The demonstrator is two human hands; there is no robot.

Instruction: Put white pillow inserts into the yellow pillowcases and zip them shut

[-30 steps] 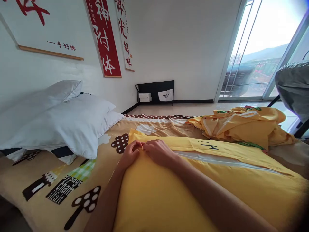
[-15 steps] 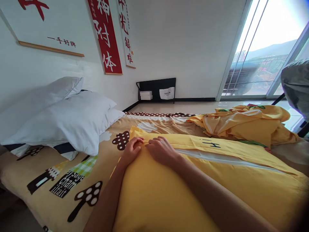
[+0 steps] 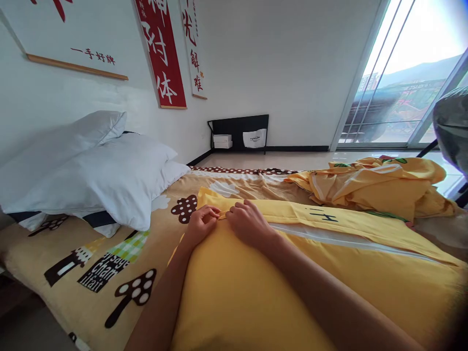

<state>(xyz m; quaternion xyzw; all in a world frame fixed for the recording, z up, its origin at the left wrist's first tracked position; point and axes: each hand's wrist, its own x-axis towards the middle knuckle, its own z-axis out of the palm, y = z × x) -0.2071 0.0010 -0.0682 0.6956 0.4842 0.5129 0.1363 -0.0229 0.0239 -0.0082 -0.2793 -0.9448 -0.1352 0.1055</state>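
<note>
A plump yellow pillowcase (image 3: 234, 292) lies in front of me on the bed, with dark "Hi" lettering on its far side. A long opening in it shows a strip of white filling (image 3: 340, 240). At the left end of this opening, my left hand (image 3: 202, 224) is closed, its fingertips pinching the yellow cloth at the seam. Just right of it, my right hand (image 3: 250, 224) has its fingers curled down on the same edge. The fingertips nearly meet; whether a zip pull is between them is hidden.
White pillows (image 3: 109, 170) are piled at the left on the patterned bedsheet (image 3: 153, 253). Crumpled yellow bedding (image 3: 376, 185) lies at the far right. Beyond the bed, a black low stand (image 3: 237, 131) is by the wall. A grey covered object (image 3: 451, 126) stands at the right edge.
The view has shifted slightly. My hands stay at the same end of the opening, with the right fingers a little changed in their curl and a small gap between the hands.
</note>
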